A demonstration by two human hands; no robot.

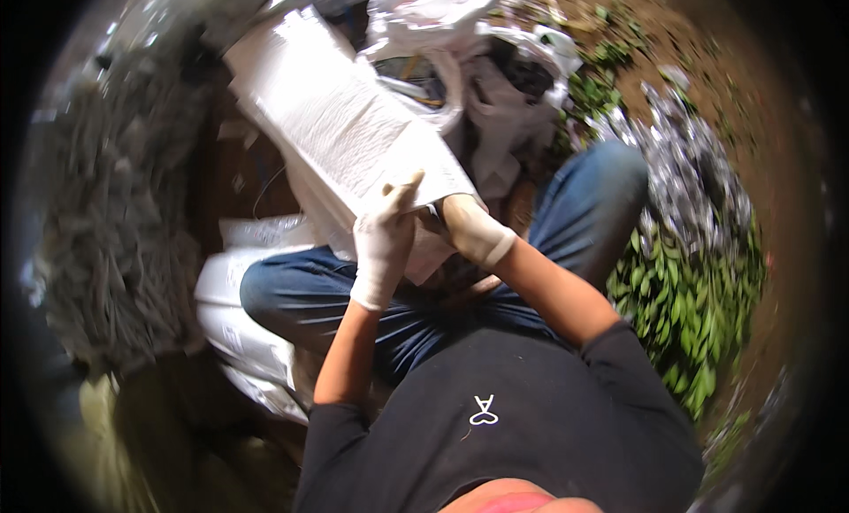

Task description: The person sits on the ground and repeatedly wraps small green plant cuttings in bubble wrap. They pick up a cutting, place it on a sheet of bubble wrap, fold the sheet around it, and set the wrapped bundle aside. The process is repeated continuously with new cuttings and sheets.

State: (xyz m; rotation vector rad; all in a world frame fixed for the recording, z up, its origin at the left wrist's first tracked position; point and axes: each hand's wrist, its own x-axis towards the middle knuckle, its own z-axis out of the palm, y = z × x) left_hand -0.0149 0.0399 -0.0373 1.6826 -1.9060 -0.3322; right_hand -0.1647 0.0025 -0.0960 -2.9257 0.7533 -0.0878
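Observation:
A large white textured sheet [351,115], folded or layered, stretches from my hands towards the upper left. My left hand [388,238], in a white knit glove, grips its near edge with the thumb on top. My right hand [474,228], in the same kind of glove, is at the sheet's near right corner; its fingers are hidden beneath the edge, so their grip cannot be seen. Part of the white material hangs below the hands, between my crossed legs in blue jeans [584,208].
White plastic bags [511,115] stand beyond the sheet. Leafy green stems [683,307] in clear plastic wrapping [696,175] lie on the brown ground at right. At left are a large pile of greyish plastic-like material [126,228] and white packages [245,320] beside my knee.

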